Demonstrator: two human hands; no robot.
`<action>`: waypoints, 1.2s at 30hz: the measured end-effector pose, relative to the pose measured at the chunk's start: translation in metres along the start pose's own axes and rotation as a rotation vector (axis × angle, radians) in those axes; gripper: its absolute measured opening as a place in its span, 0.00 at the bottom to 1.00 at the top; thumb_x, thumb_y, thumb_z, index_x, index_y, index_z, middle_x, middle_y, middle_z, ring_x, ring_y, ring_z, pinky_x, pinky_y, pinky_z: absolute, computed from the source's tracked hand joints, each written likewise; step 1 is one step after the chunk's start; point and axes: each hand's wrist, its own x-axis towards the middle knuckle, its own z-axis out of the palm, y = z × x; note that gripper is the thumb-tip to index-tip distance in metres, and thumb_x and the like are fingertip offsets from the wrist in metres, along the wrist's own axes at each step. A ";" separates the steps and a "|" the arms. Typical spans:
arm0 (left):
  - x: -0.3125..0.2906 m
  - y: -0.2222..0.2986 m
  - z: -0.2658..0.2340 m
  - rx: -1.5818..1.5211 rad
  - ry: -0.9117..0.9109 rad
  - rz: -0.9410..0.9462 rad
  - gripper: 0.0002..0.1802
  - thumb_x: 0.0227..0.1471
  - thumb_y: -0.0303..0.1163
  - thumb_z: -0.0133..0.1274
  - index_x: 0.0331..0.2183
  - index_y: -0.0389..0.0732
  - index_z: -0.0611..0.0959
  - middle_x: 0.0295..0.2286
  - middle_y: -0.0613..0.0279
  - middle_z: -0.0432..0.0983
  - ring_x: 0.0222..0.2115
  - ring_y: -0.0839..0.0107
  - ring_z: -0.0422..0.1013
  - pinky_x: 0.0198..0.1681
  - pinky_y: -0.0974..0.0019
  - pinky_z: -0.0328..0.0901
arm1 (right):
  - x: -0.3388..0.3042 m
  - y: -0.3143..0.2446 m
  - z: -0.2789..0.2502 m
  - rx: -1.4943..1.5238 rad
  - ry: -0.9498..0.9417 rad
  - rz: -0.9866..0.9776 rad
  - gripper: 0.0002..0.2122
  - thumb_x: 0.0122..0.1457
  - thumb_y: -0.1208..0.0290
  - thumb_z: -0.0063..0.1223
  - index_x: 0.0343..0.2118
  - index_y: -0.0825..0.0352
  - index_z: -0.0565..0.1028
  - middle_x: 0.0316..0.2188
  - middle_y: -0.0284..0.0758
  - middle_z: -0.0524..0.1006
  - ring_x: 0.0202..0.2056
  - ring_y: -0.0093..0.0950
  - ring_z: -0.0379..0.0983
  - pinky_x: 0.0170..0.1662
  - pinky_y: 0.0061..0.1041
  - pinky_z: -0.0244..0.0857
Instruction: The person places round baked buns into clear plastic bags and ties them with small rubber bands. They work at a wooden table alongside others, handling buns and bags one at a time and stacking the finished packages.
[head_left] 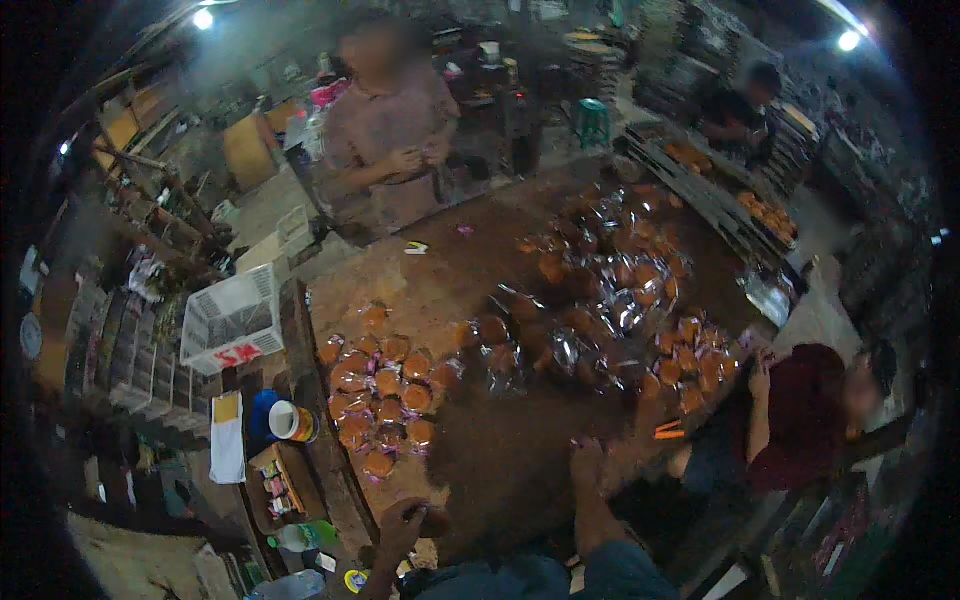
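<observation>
My left hand [402, 524] is at the near edge of the large brown table, its fingers curled against a dark brown object that I cannot make out. My right hand [588, 456] rests low over the tabletop [500, 460], nearer the middle; the dim light hides how its fingers are set. Beyond my left hand lies a cluster of round orange-brown buns [388, 382] in clear wrappers with pink bits at the edges. Farther off, a heap of shiny clear plastic bags [620, 300] holds similar buns. To the right is another group of wrapped buns [690, 360].
At the left stand a white plastic crate [235, 320], a white cup [290, 421] and a green-capped bottle [300, 537]. An orange tool [669, 430] lies near the right edge. A person in maroon [805, 415] works at right; another person [385, 130] stands across the table.
</observation>
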 end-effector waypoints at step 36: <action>-0.015 0.036 0.003 -0.581 -0.112 0.201 0.14 0.57 0.34 0.63 0.41 0.33 0.86 0.36 0.57 0.85 0.34 0.73 0.79 0.41 0.66 0.73 | -0.149 -0.301 -0.204 0.459 -0.156 -0.469 0.08 0.61 0.71 0.61 0.40 0.69 0.80 0.35 0.43 0.80 0.36 0.39 0.79 0.41 0.34 0.74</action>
